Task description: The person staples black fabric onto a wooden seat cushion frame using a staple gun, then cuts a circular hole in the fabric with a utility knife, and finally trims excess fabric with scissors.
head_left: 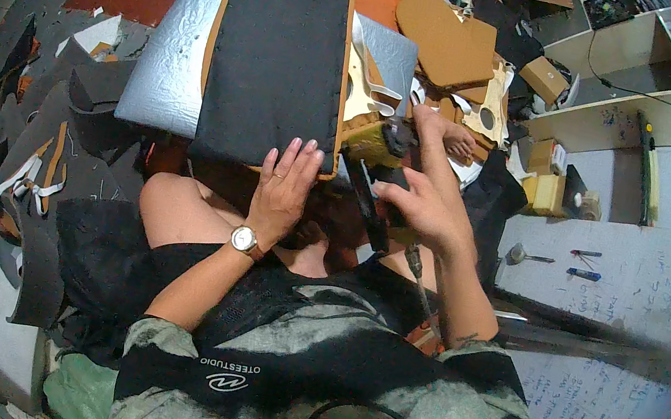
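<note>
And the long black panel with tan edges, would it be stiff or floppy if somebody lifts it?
Probably fairly stiff: the black panel shows nearly straight edges and a flat-looking face. Pushed, it might slide somewhat, since the silver pad apparently beneath it looks shiny. Rolling seems unlikely, given its broad rectangular shape.

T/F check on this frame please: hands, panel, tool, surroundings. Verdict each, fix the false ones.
1. The left hand rests on the black panel. True.
2. The watch is worn on the right wrist. False: it is worn on the left.
3. The right hand holds a yellow-green and black tool. True.
4. The silver pad lies on top of the panel. False: it lies underneath.
5. The panel has an orange-brown border. True.
</note>
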Action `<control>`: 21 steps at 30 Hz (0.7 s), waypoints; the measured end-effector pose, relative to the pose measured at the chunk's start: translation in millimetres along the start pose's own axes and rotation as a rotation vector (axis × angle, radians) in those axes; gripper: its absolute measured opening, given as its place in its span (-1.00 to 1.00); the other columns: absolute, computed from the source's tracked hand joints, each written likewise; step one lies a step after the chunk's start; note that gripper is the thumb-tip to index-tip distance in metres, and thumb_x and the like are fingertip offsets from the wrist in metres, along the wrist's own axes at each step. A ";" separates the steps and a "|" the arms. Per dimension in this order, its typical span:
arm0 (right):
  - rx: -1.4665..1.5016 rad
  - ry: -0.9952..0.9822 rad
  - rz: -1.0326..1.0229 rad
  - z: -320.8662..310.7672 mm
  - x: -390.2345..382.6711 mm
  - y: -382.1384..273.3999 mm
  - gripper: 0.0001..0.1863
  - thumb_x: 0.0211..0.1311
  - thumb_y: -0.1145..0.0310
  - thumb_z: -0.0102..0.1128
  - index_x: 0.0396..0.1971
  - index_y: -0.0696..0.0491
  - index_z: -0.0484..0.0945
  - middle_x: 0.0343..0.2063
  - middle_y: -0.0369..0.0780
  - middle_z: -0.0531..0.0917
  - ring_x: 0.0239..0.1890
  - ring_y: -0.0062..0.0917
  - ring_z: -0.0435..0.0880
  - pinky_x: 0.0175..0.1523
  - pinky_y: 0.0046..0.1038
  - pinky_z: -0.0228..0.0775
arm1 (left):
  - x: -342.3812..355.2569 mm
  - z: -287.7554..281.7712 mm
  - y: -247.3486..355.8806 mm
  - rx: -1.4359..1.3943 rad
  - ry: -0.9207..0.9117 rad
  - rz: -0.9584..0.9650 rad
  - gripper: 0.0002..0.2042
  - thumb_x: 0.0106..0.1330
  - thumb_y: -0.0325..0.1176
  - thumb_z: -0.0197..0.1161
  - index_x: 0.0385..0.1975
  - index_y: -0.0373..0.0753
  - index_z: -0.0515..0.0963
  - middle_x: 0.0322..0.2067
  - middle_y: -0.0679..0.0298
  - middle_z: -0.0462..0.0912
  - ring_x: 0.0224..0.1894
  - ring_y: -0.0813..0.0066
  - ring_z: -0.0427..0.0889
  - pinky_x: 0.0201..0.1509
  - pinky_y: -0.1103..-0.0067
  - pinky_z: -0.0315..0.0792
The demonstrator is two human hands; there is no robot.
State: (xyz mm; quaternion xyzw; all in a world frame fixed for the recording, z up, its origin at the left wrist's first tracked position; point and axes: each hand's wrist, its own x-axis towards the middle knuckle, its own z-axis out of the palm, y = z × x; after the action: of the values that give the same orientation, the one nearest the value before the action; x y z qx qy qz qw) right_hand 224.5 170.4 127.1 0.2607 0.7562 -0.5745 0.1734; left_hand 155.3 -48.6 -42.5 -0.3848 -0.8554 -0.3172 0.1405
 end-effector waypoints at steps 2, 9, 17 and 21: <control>0.030 -0.039 0.008 -16.7 2.8 24.3 -0.64 0.31 0.25 0.30 -0.02 0.17 0.62 -0.31 -0.28 0.71 -0.32 -0.60 0.64 -0.21 -0.47 0.50 | -3.4 0.3 1.5 -0.034 0.027 -0.007 -0.56 0.40 -0.48 0.20 0.29 -0.14 0.54 0.41 0.12 0.49 0.51 0.11 0.36 0.56 0.11 0.11; -0.367 0.054 0.085 -8.7 -22.9 -19.7 -0.62 0.21 0.30 0.37 -0.06 0.22 0.67 -0.40 -0.22 0.76 -0.34 -0.54 0.72 -0.16 -0.41 0.59 | -6.6 -1.6 -7.9 -0.009 0.053 0.100 -0.53 0.30 -0.53 0.21 0.22 -0.04 0.64 0.36 0.10 0.54 0.48 0.07 0.41 0.54 0.09 0.15; -0.690 0.012 -0.031 -19.1 -2.5 -17.5 -0.68 -0.05 0.34 0.37 -0.31 0.25 0.70 -0.55 -0.07 0.73 -0.46 -0.41 0.75 -0.18 -0.33 0.59 | -5.9 -2.5 -7.1 -0.005 0.051 0.089 -0.55 0.33 -0.51 0.17 0.22 -0.01 0.65 0.35 0.12 0.55 0.48 0.07 0.41 0.54 0.10 0.16; -0.791 -0.015 -0.049 -25.3 7.9 -24.7 -0.69 -0.09 0.32 0.34 -0.37 0.23 0.69 -0.62 -0.06 0.69 -0.49 -0.30 0.74 -0.18 -0.22 0.59 | -5.9 -1.0 -8.9 0.027 0.049 0.107 -0.60 0.38 -0.42 0.16 0.20 -0.01 0.65 0.34 0.14 0.56 0.47 0.07 0.41 0.55 0.12 0.16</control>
State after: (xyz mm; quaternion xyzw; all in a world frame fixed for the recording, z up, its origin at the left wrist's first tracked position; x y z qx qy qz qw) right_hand 204.4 191.2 149.0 0.1511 0.9240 -0.2446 0.2522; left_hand 152.6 -57.1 -48.5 -0.4200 -0.8340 -0.3072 0.1834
